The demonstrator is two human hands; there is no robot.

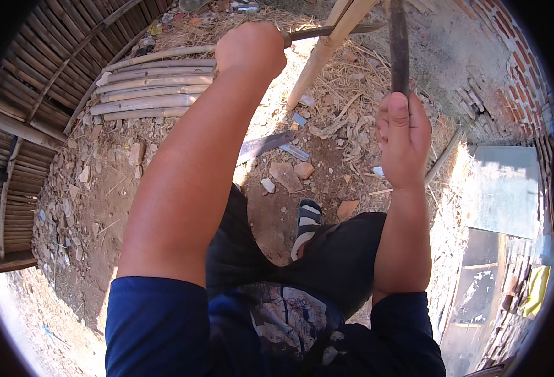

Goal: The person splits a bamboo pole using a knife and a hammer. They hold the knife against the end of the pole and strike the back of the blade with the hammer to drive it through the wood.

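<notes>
My left hand is closed around the handle of a long knife at the top of the view. The narrow dark blade points right and crosses a pale wooden pole that slants up from the ground. Whether the edge touches the wood I cannot tell. On the right, my right hand grips the lower end of a dark, round stick, thumb laid along it. The stick stands upright in view, its top cut off by the picture's edge. Knife tip and stick are a little apart.
Cut bamboo poles lie stacked at left, beside a slatted bamboo wall. A flat metal blade rests on the ground near stones and dry straw. A brick wall and a grey panel stand at right.
</notes>
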